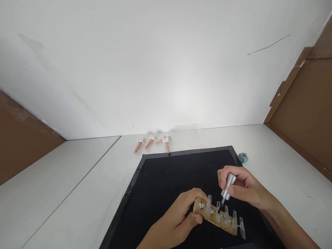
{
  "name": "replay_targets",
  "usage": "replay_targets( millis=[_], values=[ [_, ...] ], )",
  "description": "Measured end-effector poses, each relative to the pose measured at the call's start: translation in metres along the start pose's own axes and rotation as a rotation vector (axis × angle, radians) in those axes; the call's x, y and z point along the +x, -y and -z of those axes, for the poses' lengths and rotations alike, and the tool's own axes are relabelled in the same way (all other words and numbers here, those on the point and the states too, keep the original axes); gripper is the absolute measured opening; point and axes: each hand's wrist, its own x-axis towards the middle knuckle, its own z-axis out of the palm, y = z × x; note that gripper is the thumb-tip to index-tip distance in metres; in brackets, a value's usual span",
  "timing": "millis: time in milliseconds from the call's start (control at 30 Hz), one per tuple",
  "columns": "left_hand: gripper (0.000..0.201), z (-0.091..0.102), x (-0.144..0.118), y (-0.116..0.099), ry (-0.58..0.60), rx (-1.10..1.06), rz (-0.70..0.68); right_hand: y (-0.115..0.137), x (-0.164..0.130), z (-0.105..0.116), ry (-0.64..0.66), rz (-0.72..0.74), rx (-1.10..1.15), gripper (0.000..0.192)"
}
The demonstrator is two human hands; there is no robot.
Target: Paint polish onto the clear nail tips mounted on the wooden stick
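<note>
- Holding a wooden strip (pixel 215 218) at its left end, left hand (pixel 178 216) has its grip closed around it, thumb on the near side, fingers curled over the far edge.
- Strip sits low centre-right, above the near part of a black mat (pixel 166 180), slanting down toward the right.
- Row of clear nail tips (pixel 225 214) stands upright along the strip, spaced left to right.
- Right hand (pixel 243 188) has its grip closed on a small silver brush cap (pixel 228 186), pinched between thumb and fingers, tilted, lower end at one of the middle tips.
- Bristles too small to tell.
- Mat lies on a white worktop (pixel 77 193).
- Far of the mat, near the wall: four pinkish stick pieces (pixel 153 141) lying scattered.
- Small teal object (pixel 243 157) just beside the mat's far right corner.
- Brown board (pixel 306 114) leans on the right.
</note>
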Motion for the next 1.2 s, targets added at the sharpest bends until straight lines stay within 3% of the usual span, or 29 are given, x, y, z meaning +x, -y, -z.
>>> replay_targets(
  millis=[100, 300, 433, 600, 767, 1200],
  values=[
    [0.043, 0.0000, 0.0010, -0.0004, 0.001, -0.004, -0.011, 0.0016, -0.0004, -0.0010, 0.033, -0.021, -0.024, 0.029],
    [0.044, -0.0004, 0.0010, -0.0008, 0.001, -0.014, 0.010, -0.0022, -0.0003, 0.0006, -0.046, -0.013, -0.040, 0.032],
    [0.043, -0.0004, 0.0010, -0.0002, 0.007, -0.030, -0.003, -0.0016, 0.0000, 0.0000, 0.008, -0.002, -0.016, 0.033],
    [0.043, -0.0011, -0.0003, 0.0011, -0.002, -0.017, 0.002, -0.0009, -0.0006, 0.0001, -0.025, -0.002, -0.024, 0.032],
    [0.043, 0.0003, 0.0004, 0.0006, 0.005, -0.012, 0.007, -0.0014, -0.0005, -0.0013, 0.048, 0.016, -0.014, 0.032],
    [0.044, 0.0007, 0.0019, -0.0019, -0.002, -0.013, -0.002, -0.0007, 0.0010, -0.0028, 0.049, 0.028, -0.001, 0.031]
  ],
)
